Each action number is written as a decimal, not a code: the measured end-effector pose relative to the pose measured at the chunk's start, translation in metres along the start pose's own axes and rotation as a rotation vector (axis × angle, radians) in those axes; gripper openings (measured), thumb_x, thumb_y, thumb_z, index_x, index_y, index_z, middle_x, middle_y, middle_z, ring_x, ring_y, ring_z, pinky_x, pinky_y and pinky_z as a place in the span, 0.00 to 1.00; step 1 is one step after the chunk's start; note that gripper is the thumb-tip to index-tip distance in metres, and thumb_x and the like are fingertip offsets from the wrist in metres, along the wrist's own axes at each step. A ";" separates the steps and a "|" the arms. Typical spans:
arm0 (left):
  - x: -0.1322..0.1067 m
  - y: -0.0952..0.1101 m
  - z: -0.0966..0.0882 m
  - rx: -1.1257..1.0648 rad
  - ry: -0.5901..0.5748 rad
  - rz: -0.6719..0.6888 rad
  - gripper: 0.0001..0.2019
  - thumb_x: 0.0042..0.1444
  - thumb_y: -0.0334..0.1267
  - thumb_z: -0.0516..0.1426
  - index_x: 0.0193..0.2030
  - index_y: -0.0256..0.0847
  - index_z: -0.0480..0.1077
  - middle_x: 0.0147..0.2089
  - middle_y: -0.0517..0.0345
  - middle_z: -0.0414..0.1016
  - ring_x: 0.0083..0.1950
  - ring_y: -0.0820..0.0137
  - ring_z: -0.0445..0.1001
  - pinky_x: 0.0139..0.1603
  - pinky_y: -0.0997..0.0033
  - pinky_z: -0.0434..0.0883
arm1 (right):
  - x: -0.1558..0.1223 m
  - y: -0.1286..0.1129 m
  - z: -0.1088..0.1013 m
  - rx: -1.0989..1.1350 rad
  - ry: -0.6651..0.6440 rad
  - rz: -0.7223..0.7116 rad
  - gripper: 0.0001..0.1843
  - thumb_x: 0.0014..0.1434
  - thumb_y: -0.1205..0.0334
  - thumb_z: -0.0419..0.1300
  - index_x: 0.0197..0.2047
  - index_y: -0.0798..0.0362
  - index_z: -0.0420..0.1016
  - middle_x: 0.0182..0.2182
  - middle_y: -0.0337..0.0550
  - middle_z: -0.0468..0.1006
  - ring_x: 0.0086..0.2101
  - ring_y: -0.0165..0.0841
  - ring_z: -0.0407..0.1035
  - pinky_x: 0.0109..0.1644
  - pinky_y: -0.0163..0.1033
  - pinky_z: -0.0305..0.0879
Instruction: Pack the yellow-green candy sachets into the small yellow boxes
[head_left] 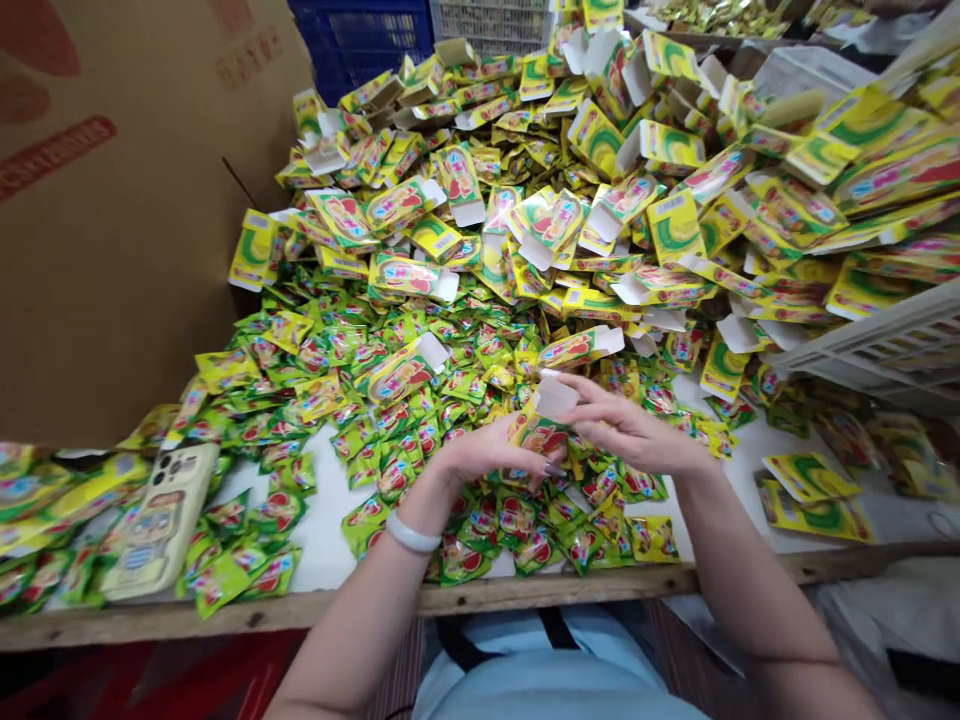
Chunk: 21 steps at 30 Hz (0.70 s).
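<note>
My left hand (487, 450), with a pale bangle at its wrist, is closed around a small yellow-and-green cardboard box (536, 432). The box is tilted, with its white end flap standing up. The fingers of my right hand (622, 430) are bent round that flap at the box's upper end. Whether a packet is inside the box or between the fingers is hidden. Below and around both hands lie many small green packets (465, 555) printed with watermelon slices. Just beyond my right fingertips rests another box (581, 347) with a raised white flap.
A heap of similar boxes (405, 275) fills the back of the white table (330, 540). A large brown carton (135, 250) stands at the left, above a phone (161, 520). At the right are a white plastic crate (885, 340) and flat yellow packs (814, 480).
</note>
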<state>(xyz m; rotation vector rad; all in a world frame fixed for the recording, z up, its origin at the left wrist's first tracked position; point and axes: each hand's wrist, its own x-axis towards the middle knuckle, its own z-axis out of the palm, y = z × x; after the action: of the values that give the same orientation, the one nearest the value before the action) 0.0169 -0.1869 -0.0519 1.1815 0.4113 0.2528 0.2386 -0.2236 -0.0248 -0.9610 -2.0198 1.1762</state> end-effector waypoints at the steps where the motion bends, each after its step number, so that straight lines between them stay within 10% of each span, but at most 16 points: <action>1: 0.000 0.000 0.000 0.010 0.032 -0.002 0.17 0.44 0.42 0.68 0.36 0.38 0.68 0.31 0.62 0.69 0.29 0.73 0.67 0.32 0.72 0.69 | 0.001 0.000 0.002 -0.010 -0.008 -0.001 0.15 0.67 0.52 0.58 0.45 0.48 0.83 0.69 0.45 0.59 0.68 0.41 0.55 0.71 0.50 0.52; 13: 0.009 -0.004 0.005 0.168 0.100 0.000 0.25 0.49 0.44 0.66 0.53 0.37 0.71 0.49 0.51 0.79 0.51 0.58 0.75 0.56 0.59 0.70 | -0.019 -0.003 0.054 -0.011 0.608 0.055 0.07 0.63 0.58 0.61 0.37 0.48 0.81 0.35 0.42 0.79 0.41 0.37 0.74 0.49 0.43 0.71; 21: 0.016 -0.010 0.019 0.132 0.255 -0.024 0.39 0.47 0.48 0.68 0.66 0.43 0.63 0.72 0.49 0.61 0.75 0.53 0.50 0.75 0.51 0.47 | -0.038 0.012 0.062 -0.069 0.804 0.161 0.11 0.63 0.53 0.60 0.33 0.50 0.78 0.33 0.43 0.79 0.37 0.36 0.73 0.44 0.41 0.71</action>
<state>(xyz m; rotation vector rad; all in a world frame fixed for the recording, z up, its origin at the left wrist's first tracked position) 0.0394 -0.2002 -0.0575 1.2775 0.6739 0.3617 0.2144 -0.2790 -0.0668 -1.3749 -1.3536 0.6283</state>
